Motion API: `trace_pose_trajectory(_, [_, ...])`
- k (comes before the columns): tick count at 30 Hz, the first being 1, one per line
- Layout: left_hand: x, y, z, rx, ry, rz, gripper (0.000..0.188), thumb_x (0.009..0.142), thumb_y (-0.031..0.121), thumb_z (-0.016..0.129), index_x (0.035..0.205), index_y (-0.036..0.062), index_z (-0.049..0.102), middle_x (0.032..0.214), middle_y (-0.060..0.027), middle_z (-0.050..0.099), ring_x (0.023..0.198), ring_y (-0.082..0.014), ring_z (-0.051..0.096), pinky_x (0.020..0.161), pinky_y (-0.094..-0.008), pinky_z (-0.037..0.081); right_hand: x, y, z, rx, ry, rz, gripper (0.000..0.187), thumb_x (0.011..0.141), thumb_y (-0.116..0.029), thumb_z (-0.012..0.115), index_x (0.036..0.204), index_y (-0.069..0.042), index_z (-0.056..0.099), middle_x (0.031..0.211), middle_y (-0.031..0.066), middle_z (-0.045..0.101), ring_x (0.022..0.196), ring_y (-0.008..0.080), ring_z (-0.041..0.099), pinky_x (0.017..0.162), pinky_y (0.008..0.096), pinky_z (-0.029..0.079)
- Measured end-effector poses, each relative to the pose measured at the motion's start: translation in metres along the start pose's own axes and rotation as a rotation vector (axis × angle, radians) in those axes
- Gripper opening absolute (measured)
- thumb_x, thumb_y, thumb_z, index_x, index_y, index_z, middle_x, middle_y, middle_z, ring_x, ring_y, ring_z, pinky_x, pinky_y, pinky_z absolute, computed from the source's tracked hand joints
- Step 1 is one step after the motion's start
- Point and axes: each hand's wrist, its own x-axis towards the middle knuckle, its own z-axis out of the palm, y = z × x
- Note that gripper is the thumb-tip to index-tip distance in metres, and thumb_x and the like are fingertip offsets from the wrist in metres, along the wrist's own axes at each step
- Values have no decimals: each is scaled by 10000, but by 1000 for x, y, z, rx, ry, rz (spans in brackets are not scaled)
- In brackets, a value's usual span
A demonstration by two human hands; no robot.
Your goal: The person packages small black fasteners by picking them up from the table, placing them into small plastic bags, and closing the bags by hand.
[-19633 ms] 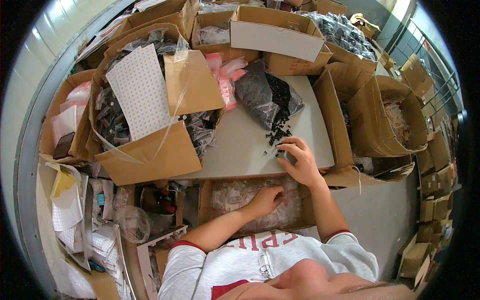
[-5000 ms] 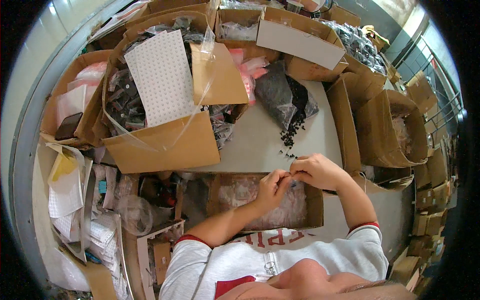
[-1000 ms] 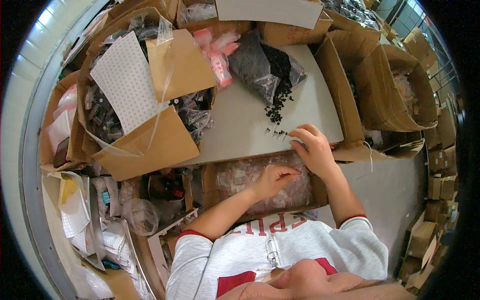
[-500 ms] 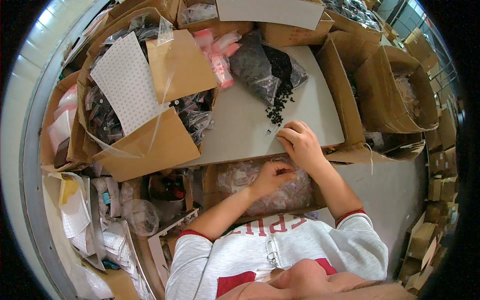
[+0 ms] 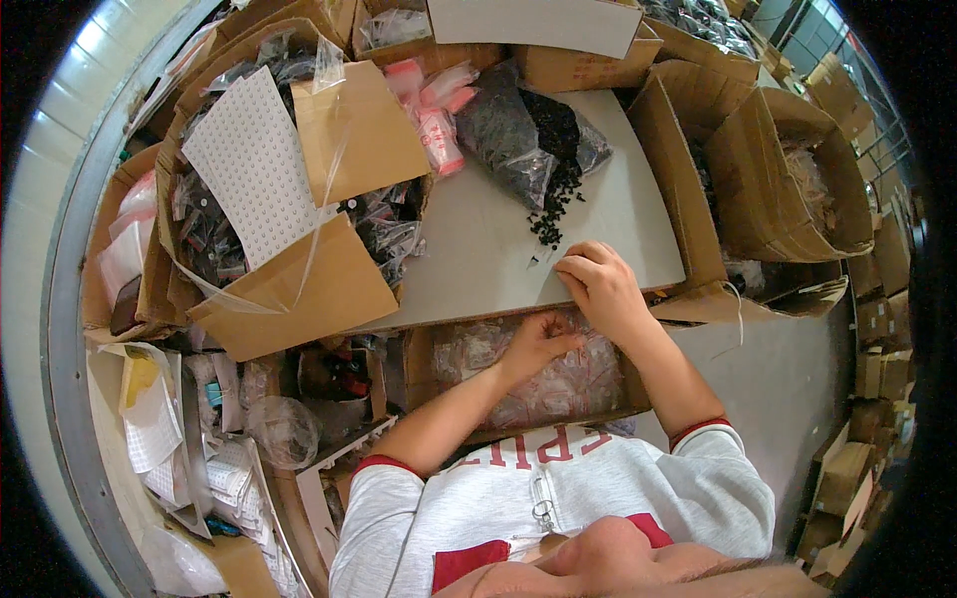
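Note:
My right hand (image 5: 596,286) rests at the near edge of the white tabletop (image 5: 469,264), fingers closed with the tips pressed together; anything in them is too small to make out. Just beyond those fingertips lies a tiny dark piece (image 5: 534,261). Small black parts (image 5: 548,221) spill toward me from an opened clear plastic bag (image 5: 510,140). Lower and to the left, my left hand (image 5: 538,341) hovers over a carton of small clear packets (image 5: 483,384). Its fingers are curled and closed, and what they hold, if anything, is hidden.
A large carton (image 5: 289,324) of bagged dark parts, with a white dotted sheet (image 5: 254,164) on it, borders the tabletop on the left. Pink-and-clear plastic bags (image 5: 439,135) lie at the back. Open cartons (image 5: 688,189) line the right side.
My left hand has risen slightly toward the tabletop edge and come closer to the right hand. The right hand has barely shifted.

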Motion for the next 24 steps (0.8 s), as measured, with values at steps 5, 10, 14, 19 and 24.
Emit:
trace_pose_trajectory(5, [3, 0, 4, 15, -63, 35, 211, 807, 173, 728, 914, 37, 607, 892, -17, 606, 833, -107, 531, 753, -268, 442, -4, 1, 0, 24, -25, 25, 99, 776, -59, 641, 872, -32, 645, 954, 121, 617, 902, 321, 596, 780, 391, 502])
trace_pose_trajectory(10, [8, 6, 7, 11, 8, 92, 195, 784, 154, 738, 866, 38, 603, 836, -10, 610, 805, -96, 562, 726, -246, 465, -14, -9, -9, 85, -138, 34, 114, 757, -50, 640, 868, -29, 649, 955, 123, 623, 913, 326, 599, 781, 393, 506])
trace_pose_trajectory(14, [2, 14, 8, 36, 23, 113, 249, 773, 141, 735, 952, 7, 625, 918, -38, 638, 891, -114, 583, 799, -258, 477, -20, -18, -20, 242, -288, 17, 130, 746, -43, 636, 874, -35, 656, 943, 122, 622, 889, 324, 605, 772, 396, 504])
trace_pose_trajectory(19, [2, 6, 7, -82, -25, 137, 250, 756, 130, 743, 944, 13, 627, 907, -33, 637, 865, -106, 576, 775, -262, 478, -27, -19, -35, 248, -318, 98, 140, 740, -40, 644, 879, -45, 659, 911, 121, 619, 857, 322, 609, 742, 399, 504])
trace_pose_trajectory(24, [-3, 7, 6, 73, -72, 221, 296, 686, 107, 801, 906, 35, 616, 849, 10, 621, 836, -85, 561, 763, -271, 478, -34, -24, -46, 255, -358, 30, 181, 726, -66, 680, 907, -62, 672, 976, 118, 598, 928, 312, 581, 797, 396, 490])
